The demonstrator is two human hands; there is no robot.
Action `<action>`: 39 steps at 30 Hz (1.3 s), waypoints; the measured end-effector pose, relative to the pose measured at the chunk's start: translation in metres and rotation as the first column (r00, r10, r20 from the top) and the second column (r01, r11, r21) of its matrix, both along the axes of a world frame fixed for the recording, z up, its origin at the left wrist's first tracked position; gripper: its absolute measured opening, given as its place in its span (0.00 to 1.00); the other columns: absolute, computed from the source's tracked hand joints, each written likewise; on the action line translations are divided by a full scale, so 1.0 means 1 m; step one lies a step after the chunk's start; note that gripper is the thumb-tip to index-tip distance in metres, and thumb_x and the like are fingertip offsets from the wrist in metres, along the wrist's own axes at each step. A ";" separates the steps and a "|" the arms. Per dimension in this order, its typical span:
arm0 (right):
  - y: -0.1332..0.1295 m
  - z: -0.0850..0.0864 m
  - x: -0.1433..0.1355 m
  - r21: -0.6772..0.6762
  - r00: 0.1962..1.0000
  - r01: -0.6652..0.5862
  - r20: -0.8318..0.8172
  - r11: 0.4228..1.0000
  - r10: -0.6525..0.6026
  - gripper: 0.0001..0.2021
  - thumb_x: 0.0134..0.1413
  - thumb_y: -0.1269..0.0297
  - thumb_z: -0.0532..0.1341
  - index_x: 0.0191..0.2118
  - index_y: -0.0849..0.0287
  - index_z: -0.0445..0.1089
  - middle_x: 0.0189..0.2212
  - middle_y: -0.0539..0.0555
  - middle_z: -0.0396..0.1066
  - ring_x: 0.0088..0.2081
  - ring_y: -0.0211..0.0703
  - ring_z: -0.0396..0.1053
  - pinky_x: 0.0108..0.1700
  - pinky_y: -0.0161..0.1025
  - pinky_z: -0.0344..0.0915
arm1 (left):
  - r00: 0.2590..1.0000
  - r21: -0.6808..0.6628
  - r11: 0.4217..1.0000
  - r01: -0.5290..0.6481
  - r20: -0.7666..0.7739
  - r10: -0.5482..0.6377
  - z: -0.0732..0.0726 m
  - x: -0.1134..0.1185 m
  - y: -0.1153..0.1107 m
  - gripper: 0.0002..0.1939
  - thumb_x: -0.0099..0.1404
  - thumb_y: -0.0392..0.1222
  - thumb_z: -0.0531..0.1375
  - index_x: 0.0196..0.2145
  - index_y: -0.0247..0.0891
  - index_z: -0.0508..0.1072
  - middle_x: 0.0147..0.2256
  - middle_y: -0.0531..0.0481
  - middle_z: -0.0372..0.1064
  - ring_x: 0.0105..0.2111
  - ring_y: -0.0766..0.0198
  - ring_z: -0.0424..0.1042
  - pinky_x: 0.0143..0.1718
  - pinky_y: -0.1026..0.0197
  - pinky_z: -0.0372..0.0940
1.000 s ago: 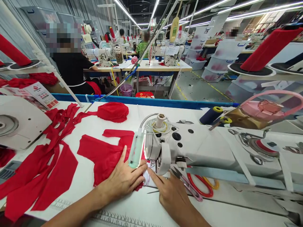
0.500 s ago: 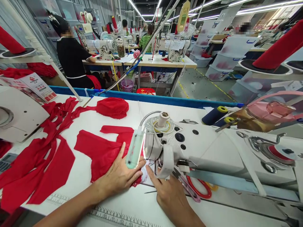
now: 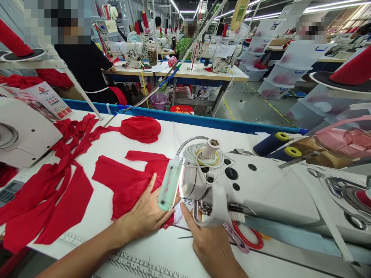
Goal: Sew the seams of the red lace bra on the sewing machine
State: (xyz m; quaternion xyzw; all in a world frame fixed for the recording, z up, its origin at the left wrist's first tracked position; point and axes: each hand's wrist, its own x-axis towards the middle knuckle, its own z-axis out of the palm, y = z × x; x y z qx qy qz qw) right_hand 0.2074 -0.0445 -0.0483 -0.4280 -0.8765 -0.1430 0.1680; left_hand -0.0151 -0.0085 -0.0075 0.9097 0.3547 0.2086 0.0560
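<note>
Well, my white table [image 3: 101, 200], ruler-marked along its near side, meets a blue border [image 3: 203, 121] at the far side; beyond, a person in black [image 3: 84, 69] sits at left and translucent bins [image 3: 290, 65] stack up at right. The red cloth [image 3: 124, 185], thin and softly creased, lies just left of the sewing machine [image 3: 261, 189], smooth and white. My left hand [image 3: 147, 208] presses it flat, fingers spread, gripping nothing. My right hand [image 3: 211, 243] stretches its index finger near the needle area; the other fingers are partly hidden, so I can't tell whether they grasp anything. Limp red strips [image 3: 69, 193] tangle at left.
</note>
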 end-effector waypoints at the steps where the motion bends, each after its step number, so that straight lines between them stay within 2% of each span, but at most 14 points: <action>1: 0.000 0.000 0.000 -0.011 1.000 0.008 0.004 1.000 -0.008 0.35 0.42 0.84 0.53 0.59 0.64 0.68 0.47 0.63 0.73 0.46 0.57 0.68 0.43 0.47 0.68 | 1.000 -0.005 1.000 -0.006 -0.003 0.006 0.000 0.000 0.000 0.17 0.74 0.34 0.46 0.33 0.37 0.71 0.32 0.49 0.69 0.31 0.63 0.67 0.34 0.60 0.69; 3: -0.001 0.002 0.000 -0.027 1.000 0.010 -0.006 1.000 -0.011 0.34 0.42 0.84 0.53 0.59 0.64 0.68 0.45 0.63 0.74 0.44 0.55 0.69 0.42 0.46 0.68 | 1.000 -0.003 1.000 -0.015 0.000 0.015 0.000 0.000 0.001 0.17 0.75 0.35 0.46 0.34 0.37 0.71 0.33 0.48 0.70 0.32 0.63 0.68 0.35 0.60 0.70; 6: -0.002 0.004 0.000 -0.015 0.999 -0.020 -0.051 1.000 0.019 0.34 0.39 0.85 0.52 0.57 0.64 0.70 0.39 0.60 0.75 0.36 0.52 0.69 0.34 0.44 0.66 | 0.999 0.020 1.000 -0.015 0.034 0.015 -0.001 0.001 0.002 0.17 0.74 0.35 0.46 0.33 0.37 0.71 0.32 0.48 0.71 0.36 0.61 0.69 0.39 0.56 0.71; 9: -0.001 0.004 0.001 0.010 0.996 -0.032 -0.080 0.999 0.033 0.34 0.38 0.86 0.51 0.55 0.64 0.71 0.34 0.57 0.75 0.29 0.48 0.67 0.28 0.42 0.62 | 0.999 0.065 0.998 -0.018 0.046 0.015 -0.005 0.002 0.001 0.16 0.73 0.34 0.48 0.33 0.37 0.72 0.33 0.47 0.72 0.40 0.57 0.70 0.45 0.49 0.70; 12: -0.001 0.003 0.001 0.013 0.994 -0.036 -0.100 0.999 0.037 0.34 0.39 0.87 0.51 0.55 0.65 0.71 0.31 0.56 0.75 0.28 0.46 0.67 0.28 0.42 0.61 | 1.000 0.146 0.989 0.005 0.027 -0.009 -0.010 0.001 -0.002 0.11 0.70 0.31 0.51 0.39 0.36 0.74 0.36 0.45 0.74 0.41 0.55 0.71 0.48 0.40 0.69; 16: -0.001 0.002 0.001 0.036 0.992 -0.021 -0.121 0.999 0.026 0.35 0.39 0.88 0.50 0.55 0.63 0.71 0.27 0.54 0.73 0.28 0.46 0.67 0.28 0.41 0.59 | 0.999 0.179 0.984 0.017 0.039 -0.025 -0.012 0.001 -0.004 0.11 0.69 0.29 0.54 0.43 0.36 0.74 0.36 0.46 0.76 0.37 0.57 0.73 0.48 0.41 0.71; 20: -0.001 0.004 0.001 0.029 0.990 -0.031 -0.134 0.999 0.034 0.35 0.38 0.88 0.50 0.54 0.63 0.72 0.31 0.55 0.75 0.25 0.44 0.64 0.25 0.41 0.58 | 0.999 0.190 0.982 -0.001 0.040 -0.006 -0.012 0.002 -0.002 0.12 0.70 0.31 0.52 0.46 0.36 0.74 0.35 0.45 0.76 0.37 0.56 0.74 0.49 0.36 0.69; 25: 0.001 0.008 -0.001 0.073 0.990 -0.012 -0.139 0.997 0.022 0.32 0.39 0.88 0.50 0.50 0.64 0.75 0.30 0.56 0.75 0.26 0.45 0.64 0.26 0.41 0.60 | 1.000 0.212 0.977 -0.020 -0.008 0.023 -0.012 0.002 0.001 0.15 0.72 0.33 0.50 0.50 0.34 0.72 0.34 0.45 0.75 0.39 0.54 0.74 0.54 0.30 0.63; 31: 0.001 0.007 -0.003 0.081 0.991 0.001 -0.131 0.997 0.009 0.32 0.39 0.88 0.50 0.50 0.63 0.75 0.28 0.56 0.74 0.28 0.46 0.65 0.26 0.40 0.60 | 1.000 0.241 0.970 -0.028 -0.007 0.030 -0.010 0.002 0.003 0.14 0.73 0.34 0.49 0.47 0.37 0.73 0.38 0.45 0.76 0.37 0.56 0.74 0.56 0.27 0.59; 33: 0.001 0.007 -0.003 0.087 0.991 0.010 -0.133 0.996 0.002 0.32 0.39 0.88 0.50 0.50 0.62 0.75 0.29 0.57 0.74 0.29 0.47 0.66 0.26 0.40 0.60 | 1.000 0.241 0.970 -0.020 -0.014 0.024 -0.011 0.000 0.004 0.14 0.73 0.35 0.49 0.48 0.38 0.72 0.38 0.46 0.76 0.36 0.57 0.74 0.57 0.28 0.59; 37: 0.003 0.008 -0.004 0.054 0.994 0.047 -0.103 0.997 -0.041 0.34 0.37 0.88 0.51 0.51 0.61 0.74 0.33 0.59 0.75 0.36 0.51 0.68 0.25 0.38 0.58 | 0.999 0.223 0.975 -0.011 -0.048 0.023 -0.010 -0.003 0.008 0.15 0.74 0.35 0.49 0.54 0.39 0.70 0.45 0.45 0.75 0.39 0.59 0.74 0.59 0.33 0.59; 39: 0.005 0.008 -0.003 0.043 0.993 0.070 -0.095 0.997 -0.066 0.35 0.37 0.88 0.51 0.52 0.60 0.74 0.31 0.58 0.73 0.37 0.51 0.68 0.24 0.37 0.56 | 0.998 0.215 0.976 -0.020 -0.052 0.032 -0.006 -0.003 0.010 0.16 0.75 0.37 0.48 0.54 0.39 0.70 0.46 0.46 0.75 0.40 0.59 0.74 0.60 0.34 0.58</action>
